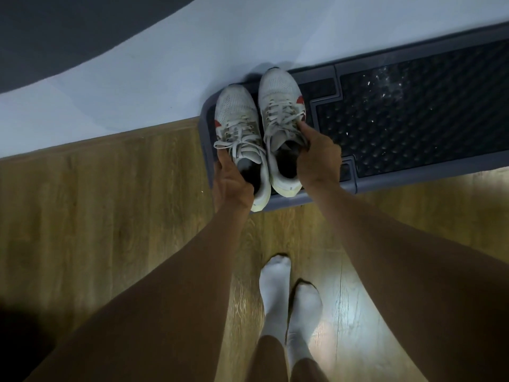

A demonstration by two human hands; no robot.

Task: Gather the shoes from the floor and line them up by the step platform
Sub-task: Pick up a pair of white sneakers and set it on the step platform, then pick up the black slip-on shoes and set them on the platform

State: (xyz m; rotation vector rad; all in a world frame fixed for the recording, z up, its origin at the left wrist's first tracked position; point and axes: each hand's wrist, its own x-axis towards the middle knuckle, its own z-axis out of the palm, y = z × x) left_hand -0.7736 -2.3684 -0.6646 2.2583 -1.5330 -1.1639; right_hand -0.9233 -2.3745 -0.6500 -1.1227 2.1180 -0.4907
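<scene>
Two white mesh sneakers with red side patches are seen side by side, toes pointing far, at the left end of the grey step platform (399, 187). The left sneaker (237, 122) is gripped at its heel collar by the left hand (232, 184), fingers curled round the left side. Its heel overhangs the platform's near edge. The right sneaker (278, 97), set slightly farther, is pinched at its collar by the right hand (318, 161), with the index finger laid along the laces. Whether the soles are fully down cannot be told. White specks (385, 81) are scattered on the platform's black studded top. Feet in white socks (278, 282) are planted on the wooden floor (110, 188) nearby.
</scene>
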